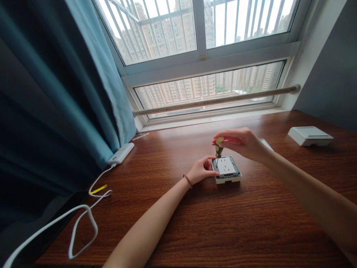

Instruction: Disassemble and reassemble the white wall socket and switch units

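Observation:
A wall socket (226, 166) with a white face and a dark frame sits on a pale mounting box (228, 179) on the wooden table. My left hand (201, 169) grips its left side, thumb at the front and fingers at the back. In my right hand (242, 141) is a short screwdriver (219, 147) with a yellow and black handle, held upright from above. Its shaft points down at the left edge of the socket's frame, beside my left fingers. Whether the tip sits in a screw is too small to tell.
Behind my right wrist a white flat piece (266, 144) partly shows. Another white box (310, 136) lies at the far right. To the left are a white power strip (121, 154), its looping cable (92, 217), a yellow strip (99, 189) and a blue curtain (92, 74). A window rail (217, 101) runs behind the table.

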### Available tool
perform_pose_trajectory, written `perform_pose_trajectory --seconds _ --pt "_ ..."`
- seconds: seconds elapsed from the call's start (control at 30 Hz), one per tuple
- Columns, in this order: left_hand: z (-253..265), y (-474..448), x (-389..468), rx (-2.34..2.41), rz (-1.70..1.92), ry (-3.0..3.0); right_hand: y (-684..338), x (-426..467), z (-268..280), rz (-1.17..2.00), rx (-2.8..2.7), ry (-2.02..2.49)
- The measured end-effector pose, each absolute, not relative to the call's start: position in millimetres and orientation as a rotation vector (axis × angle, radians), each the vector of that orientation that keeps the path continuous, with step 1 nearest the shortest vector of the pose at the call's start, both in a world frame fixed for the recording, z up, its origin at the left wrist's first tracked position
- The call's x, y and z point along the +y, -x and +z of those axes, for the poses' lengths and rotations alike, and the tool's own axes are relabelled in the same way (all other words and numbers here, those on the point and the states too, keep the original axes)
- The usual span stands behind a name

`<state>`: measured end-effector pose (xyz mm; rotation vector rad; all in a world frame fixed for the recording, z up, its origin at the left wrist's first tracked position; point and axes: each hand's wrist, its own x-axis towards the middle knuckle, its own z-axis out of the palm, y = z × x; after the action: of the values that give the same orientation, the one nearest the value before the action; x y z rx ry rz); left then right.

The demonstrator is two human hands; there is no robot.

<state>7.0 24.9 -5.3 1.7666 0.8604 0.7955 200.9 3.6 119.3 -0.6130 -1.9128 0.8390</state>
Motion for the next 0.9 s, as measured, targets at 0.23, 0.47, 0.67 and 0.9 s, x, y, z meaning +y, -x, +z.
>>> perform_pose_trajectory --seconds 0.23,0.47,0.67,0.9 --pt "-4.9 -6.8 24.4 0.882 0.795 -1.762 -193.8 -0.8 118.0 0.554 -1.858 0.796" --pt "-3.6 -7.3 23.2 0.881 0.796 -1.762 -188.9 -4.8 117.2 0.346 -1.811 0.840" --pt "-1.8 -7.5 22.6 0.881 0.790 -1.758 -185.4 -5.0 113.0 0.237 -1.728 0.928" --pt "-3.5 -7.6 23.2 0.885 0.795 -1.768 -185.7 5.6 101.3 0.195 -1.596 0.941"
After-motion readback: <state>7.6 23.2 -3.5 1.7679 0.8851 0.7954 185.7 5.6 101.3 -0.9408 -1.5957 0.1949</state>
